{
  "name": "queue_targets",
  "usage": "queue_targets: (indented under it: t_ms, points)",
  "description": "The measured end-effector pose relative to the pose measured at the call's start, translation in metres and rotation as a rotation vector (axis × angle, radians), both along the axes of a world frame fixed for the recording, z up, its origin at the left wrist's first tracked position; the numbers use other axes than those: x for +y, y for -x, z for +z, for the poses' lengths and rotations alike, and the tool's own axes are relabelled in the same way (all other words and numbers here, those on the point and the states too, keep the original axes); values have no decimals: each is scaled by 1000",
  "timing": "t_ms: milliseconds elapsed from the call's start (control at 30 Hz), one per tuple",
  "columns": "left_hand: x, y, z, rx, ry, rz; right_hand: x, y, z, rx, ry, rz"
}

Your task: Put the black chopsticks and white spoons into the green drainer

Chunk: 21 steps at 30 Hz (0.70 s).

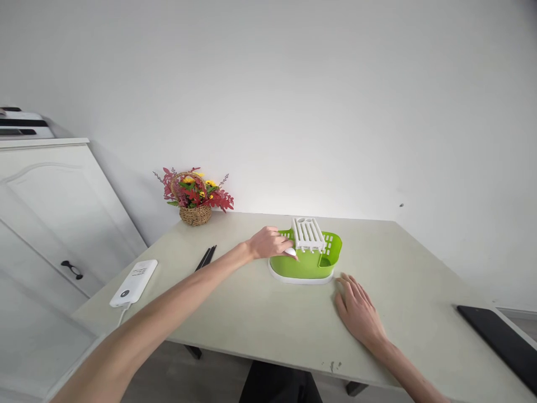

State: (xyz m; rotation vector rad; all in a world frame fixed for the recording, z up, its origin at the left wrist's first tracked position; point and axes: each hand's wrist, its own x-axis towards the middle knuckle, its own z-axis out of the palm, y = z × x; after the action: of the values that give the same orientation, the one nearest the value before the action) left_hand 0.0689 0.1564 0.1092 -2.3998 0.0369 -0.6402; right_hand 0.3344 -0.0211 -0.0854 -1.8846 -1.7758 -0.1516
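A green slotted cutlery caddy [298,267] stands upright on its white base tray [302,280], about the middle of the table. Across its top sits a white slotted rack [308,232] with small hooks along its front edge. My left hand [272,243] is at the caddy's left front, its fingers closed on a small white rounded piece [290,252]; the rest of that piece is hidden, so its kind is unclear. Flat on the table just right of the tray lies my right hand [356,310], fingers stretched out and holding nothing, fingertips close to the tray's corner.
Several thin black sticks [206,257] lie behind my left forearm. Left of them is a white power bank [134,282] with a cable. A wicker basket of flowers [195,215] stands at the back left, and a black flat slab [499,341] lies at the right edge.
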Motion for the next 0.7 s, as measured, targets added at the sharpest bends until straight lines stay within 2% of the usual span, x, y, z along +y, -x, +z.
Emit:
queue_targets:
  t_ms: [267, 467, 567, 700]
  points:
    - [1, -3, 14, 99, -19, -40, 1, 1, 2, -17, 1, 2]
    - [-1, 2, 29, 53, 21, -20, 1, 2, 3, -19, -1, 2]
    - [-2, 5, 38, -43, 137, 21, 1, 2, 2, -21, -4, -1]
    - [1, 12, 47, -236, 422, 102, 1, 1, 1, -17, -4, 8]
